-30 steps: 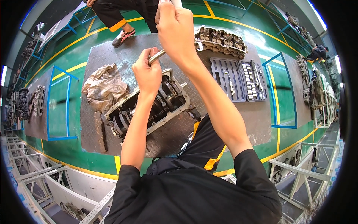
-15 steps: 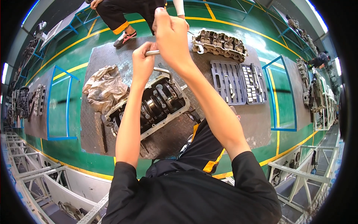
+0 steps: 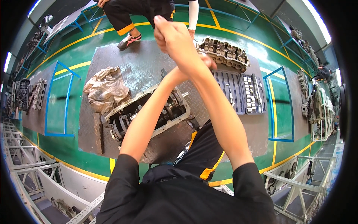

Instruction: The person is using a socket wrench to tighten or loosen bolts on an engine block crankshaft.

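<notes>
My right hand (image 3: 175, 39) is raised in a closed fist above the engine block (image 3: 165, 125), thumb on top. My left forearm passes beneath the right wrist. Blurred by motion, the left hand (image 3: 207, 60) shows its curled fingers just right of that wrist. Both hands are on a cranked metal speed handle, now almost wholly covered by hands and arms. Below, the block lies open side up with its crankshaft (image 3: 172, 106) showing; my left forearm covers the middle of it.
A cylinder head (image 3: 225, 54) and an open socket case (image 3: 244, 93) are at right on the metal plate (image 3: 138, 56). Crumpled plastic sheeting (image 3: 105, 87) and a wooden strip (image 3: 98, 132) lie left. Across the plate, a person in dark trousers (image 3: 130, 16) reaches an arm down near the cylinder head.
My left hand has swung from the left of my right hand to its right, crossing under the right wrist. The right fist has moved slightly down and right.
</notes>
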Tool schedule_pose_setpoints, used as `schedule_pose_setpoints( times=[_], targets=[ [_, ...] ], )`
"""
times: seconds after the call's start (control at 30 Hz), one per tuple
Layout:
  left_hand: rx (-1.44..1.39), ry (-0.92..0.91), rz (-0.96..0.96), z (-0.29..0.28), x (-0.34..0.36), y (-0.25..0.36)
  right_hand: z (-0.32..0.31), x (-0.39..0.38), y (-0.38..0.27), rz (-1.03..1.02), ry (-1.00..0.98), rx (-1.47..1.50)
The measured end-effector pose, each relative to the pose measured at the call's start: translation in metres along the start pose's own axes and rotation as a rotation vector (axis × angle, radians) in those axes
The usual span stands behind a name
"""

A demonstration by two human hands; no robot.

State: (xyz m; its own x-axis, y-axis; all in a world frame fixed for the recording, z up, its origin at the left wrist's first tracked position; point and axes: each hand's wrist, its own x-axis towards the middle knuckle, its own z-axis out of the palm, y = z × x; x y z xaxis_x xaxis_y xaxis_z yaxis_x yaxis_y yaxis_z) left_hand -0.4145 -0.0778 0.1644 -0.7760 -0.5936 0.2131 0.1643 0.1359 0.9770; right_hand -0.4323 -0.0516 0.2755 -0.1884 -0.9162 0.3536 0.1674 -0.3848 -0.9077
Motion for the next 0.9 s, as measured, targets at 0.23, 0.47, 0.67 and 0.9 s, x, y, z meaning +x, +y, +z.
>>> schedule_pose_setpoints(
  times=[0.23, 0.47, 0.67, 0.9],
  targets=[
    [0.416, 0.354, 0.201, -0.045, -0.039, -0.001, -0.051, 0.001, 0.019, -0.201, 0.364, 0.063],
    [0.236, 0.130, 0.147, -0.022, 0.014, -0.058, -0.009, 0.002, 0.025, -0.087, 0.048, -0.180],
    [0.462, 0.472, 0.169, -0.060, -0.052, -0.046, -0.046, -0.013, 0.001, -0.013, 0.114, 0.012],
    [0.622, -0.129, 0.494, -0.009, 0.001, 0.003, 0.009, -0.043, -0.004, -0.035, 0.248, -0.002]
  ],
)
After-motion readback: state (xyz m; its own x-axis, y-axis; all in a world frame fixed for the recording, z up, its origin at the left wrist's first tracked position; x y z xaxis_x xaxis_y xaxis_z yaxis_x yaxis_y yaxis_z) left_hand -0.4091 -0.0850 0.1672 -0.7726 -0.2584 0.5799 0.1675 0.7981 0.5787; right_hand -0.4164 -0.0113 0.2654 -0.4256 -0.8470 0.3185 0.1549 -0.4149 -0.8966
